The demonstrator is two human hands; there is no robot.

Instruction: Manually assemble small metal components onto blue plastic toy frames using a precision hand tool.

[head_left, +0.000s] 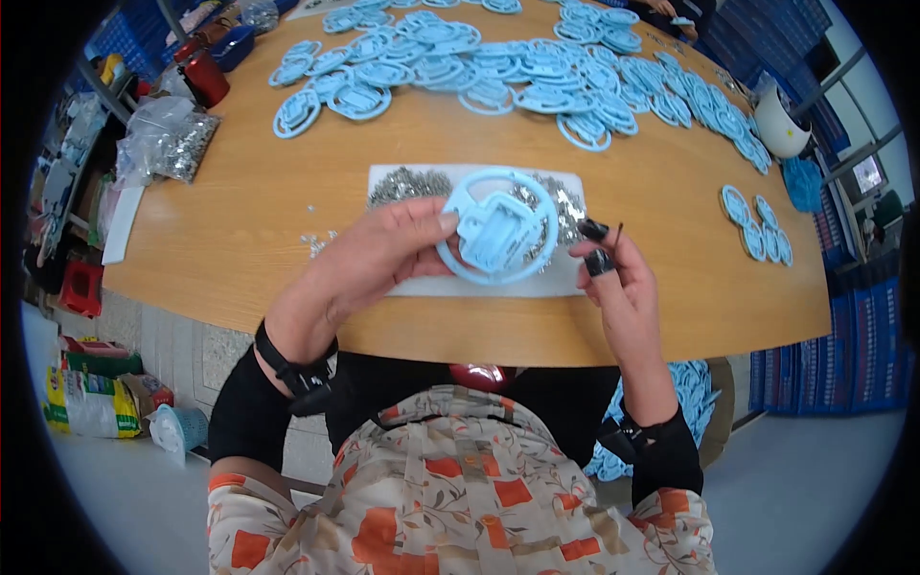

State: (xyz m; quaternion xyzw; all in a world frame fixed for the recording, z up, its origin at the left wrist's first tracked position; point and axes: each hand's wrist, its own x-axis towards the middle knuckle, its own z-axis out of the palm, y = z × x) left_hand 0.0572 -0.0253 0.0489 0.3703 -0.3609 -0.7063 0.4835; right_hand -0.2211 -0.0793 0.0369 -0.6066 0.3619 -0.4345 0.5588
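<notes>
My left hand (398, 240) grips the left edge of a light blue plastic ring (549, 216), its thumb lying on top. A raised, roughly rectangular housing (498, 235) sits inside the ring. To the right of it is my right hand (621, 283), with black coverings on the thumb and one fingertip. That thumb and finger are a little apart, and I see nothing between them. Beneath the ring lies a white foam sheet (431, 287) bearing a heap of small silvery metal pieces (410, 182) on the left and another silvery heap (572, 206) on the right.
Many similar blue rings (441, 67) cover the far side of the wooden table (287, 163). Several more blue rings (757, 225) lie at the right. A clear bag of metal pieces (182, 144) and a red flask (201, 72) stand at the left. A white helmet-like shell (781, 120) is at the right edge.
</notes>
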